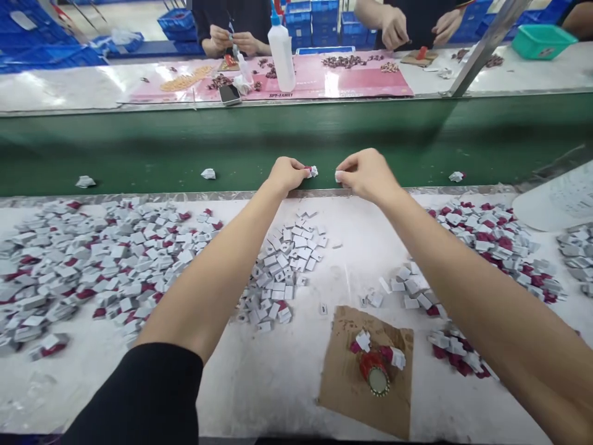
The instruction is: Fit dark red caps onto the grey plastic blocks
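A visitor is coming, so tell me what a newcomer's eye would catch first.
Likely the left hand, pinching a white and maroon piece, and the right hand, pinching a small white piece, both over the green strip. Next, the heap of white and maroon blocks at left, and the red cylinder on brown cardboard, lower right of centre.

White bits (303, 253): look like hard plastic, smooth & mostly matt. Cardboard (343, 402): brown paper stuff, matt, bit rough w/ marks. Tabletop (259, 383): smooth, bit shiny. Green belt (162, 145): smooth w/ soft shine. Pink mat (370, 88): v. glossy. Post (484, 46): metal, smooth. Bin (532, 49): plastic, smooth. Sleeve (139, 395): black cloth, matt.
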Action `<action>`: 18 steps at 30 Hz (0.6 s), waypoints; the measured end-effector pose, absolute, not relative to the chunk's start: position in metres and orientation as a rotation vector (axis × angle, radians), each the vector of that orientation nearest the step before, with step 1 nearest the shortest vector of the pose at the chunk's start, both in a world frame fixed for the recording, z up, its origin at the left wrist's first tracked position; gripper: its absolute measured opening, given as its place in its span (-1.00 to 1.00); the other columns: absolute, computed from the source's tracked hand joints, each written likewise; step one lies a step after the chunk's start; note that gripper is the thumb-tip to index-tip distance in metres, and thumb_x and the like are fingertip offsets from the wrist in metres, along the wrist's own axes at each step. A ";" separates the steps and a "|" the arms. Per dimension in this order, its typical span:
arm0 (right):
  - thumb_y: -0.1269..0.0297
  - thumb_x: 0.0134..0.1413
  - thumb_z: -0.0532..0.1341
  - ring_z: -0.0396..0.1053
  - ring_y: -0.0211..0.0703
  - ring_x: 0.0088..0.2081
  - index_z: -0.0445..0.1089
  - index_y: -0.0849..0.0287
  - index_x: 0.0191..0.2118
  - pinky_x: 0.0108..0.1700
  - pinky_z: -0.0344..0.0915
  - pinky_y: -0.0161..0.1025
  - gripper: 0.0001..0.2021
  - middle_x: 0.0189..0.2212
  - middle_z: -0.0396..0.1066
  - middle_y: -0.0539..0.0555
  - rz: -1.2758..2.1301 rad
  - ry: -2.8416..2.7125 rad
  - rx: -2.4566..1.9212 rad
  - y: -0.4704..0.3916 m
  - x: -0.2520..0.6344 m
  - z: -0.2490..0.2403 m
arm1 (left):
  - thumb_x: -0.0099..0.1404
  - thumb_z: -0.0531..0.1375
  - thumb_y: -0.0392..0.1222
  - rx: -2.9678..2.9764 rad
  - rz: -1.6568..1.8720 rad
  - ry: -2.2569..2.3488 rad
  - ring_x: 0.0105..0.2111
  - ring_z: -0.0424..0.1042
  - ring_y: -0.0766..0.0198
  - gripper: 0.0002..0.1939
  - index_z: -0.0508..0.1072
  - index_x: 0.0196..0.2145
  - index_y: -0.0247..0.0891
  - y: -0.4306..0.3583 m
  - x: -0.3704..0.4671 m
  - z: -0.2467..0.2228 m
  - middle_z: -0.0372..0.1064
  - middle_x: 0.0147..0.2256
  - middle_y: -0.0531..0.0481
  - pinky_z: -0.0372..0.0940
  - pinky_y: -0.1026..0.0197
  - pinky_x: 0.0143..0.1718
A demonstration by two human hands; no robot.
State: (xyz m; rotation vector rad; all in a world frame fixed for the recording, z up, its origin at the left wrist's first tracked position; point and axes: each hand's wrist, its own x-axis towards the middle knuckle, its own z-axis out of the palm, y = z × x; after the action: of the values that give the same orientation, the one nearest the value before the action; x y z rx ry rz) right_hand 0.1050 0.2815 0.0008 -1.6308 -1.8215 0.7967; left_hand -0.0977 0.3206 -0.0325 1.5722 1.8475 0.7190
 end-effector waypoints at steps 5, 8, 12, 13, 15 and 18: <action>0.23 0.24 0.53 0.59 -0.01 -0.51 0.81 0.16 -0.10 -0.52 0.48 -0.11 -0.83 -0.35 0.75 0.20 1.029 -1.676 -1.642 0.177 0.175 0.015 | 0.34 0.28 -0.32 1.981 0.624 1.743 0.31 0.32 -0.24 -0.65 0.63 0.07 -0.22 0.260 -0.105 -0.017 0.51 0.14 -0.21 0.26 -0.30 0.36; -0.05 0.36 0.45 0.64 0.04 -0.47 0.82 -0.03 0.01 -0.59 0.46 -0.15 -0.70 -0.29 0.77 0.20 1.100 -1.694 -1.610 0.098 0.206 0.015 | 0.38 0.22 -0.38 2.348 0.318 1.342 0.27 0.33 -0.23 -0.54 0.67 0.14 -0.07 0.222 -0.110 -0.012 0.50 0.21 -0.15 0.22 -0.35 0.36; -0.16 0.34 0.44 0.76 0.16 -0.13 0.82 -0.12 -0.03 -0.29 0.69 -0.16 -0.68 -0.07 0.78 0.18 1.082 -1.693 -1.703 0.015 0.217 0.010 | 0.48 0.26 -0.24 2.412 0.149 1.157 0.26 0.33 -0.27 -0.74 0.73 0.01 -0.11 0.212 -0.110 -0.018 0.59 0.11 -0.16 0.18 -0.33 0.32; -0.17 0.33 0.44 0.76 0.17 -0.08 0.82 -0.11 -0.04 -0.23 0.71 -0.17 -0.67 -0.04 0.78 0.18 1.067 -1.664 -1.753 0.001 0.216 0.008 | 0.49 0.28 -0.20 2.421 0.142 1.155 0.25 0.33 -0.28 -0.79 0.73 -0.05 -0.15 0.215 -0.108 -0.020 0.61 0.07 -0.18 0.17 -0.33 0.32; -0.20 0.34 0.43 0.75 0.16 -0.04 0.81 -0.10 -0.03 -0.14 0.70 -0.19 -0.65 -0.01 0.77 0.15 1.041 -1.572 -1.837 -0.021 0.215 0.003 | 0.48 0.30 -0.18 2.431 0.155 1.160 0.22 0.36 -0.26 -0.85 0.70 -0.15 -0.21 0.221 -0.104 -0.022 0.64 -0.02 -0.20 0.15 -0.33 0.33; -0.23 0.36 0.40 0.71 0.07 -0.07 0.78 -0.12 0.06 -0.09 0.67 -0.21 -0.60 -0.06 0.73 0.11 1.010 -1.419 -1.909 -0.044 0.214 -0.006 | 0.48 0.29 -0.20 2.302 0.317 1.228 0.07 0.47 -0.15 -0.89 0.63 -0.21 -0.22 0.219 -0.097 -0.018 0.66 -0.10 -0.19 0.24 -0.22 0.26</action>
State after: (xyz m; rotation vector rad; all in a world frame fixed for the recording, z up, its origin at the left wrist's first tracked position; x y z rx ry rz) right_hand 0.2144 -0.0438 -0.0060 -1.9094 -1.4192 1.0096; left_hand -0.0969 0.2195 -0.0179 2.3019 1.2281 0.3169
